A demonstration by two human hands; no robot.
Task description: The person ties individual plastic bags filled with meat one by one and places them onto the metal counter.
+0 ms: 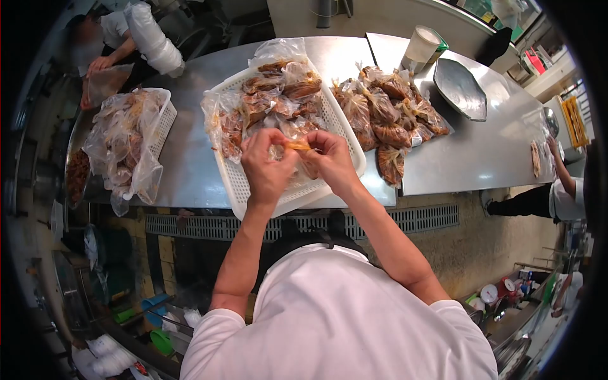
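Above the near part of a white perforated basket [237, 183], my left hand [269, 166] and my right hand [329, 161] meet with fingers closed on the orange-stained twisted neck [297, 145] of a clear plastic bag. The lower part of that bag hangs between my hands, partly hidden by them. Behind my hands, clear bags of reddish-brown food [278, 95] fill the basket. Right of the basket, tied bags of brown food [386, 107] lie heaped on the steel table [468, 161].
A second white basket [166, 120] with plastic-wrapped food stands left. Behind it a person [117, 38] handles a clear bag. A white tub [421, 45] and a dark tray [460, 88] are at the back right. Another person [563, 190] stands at the far right.
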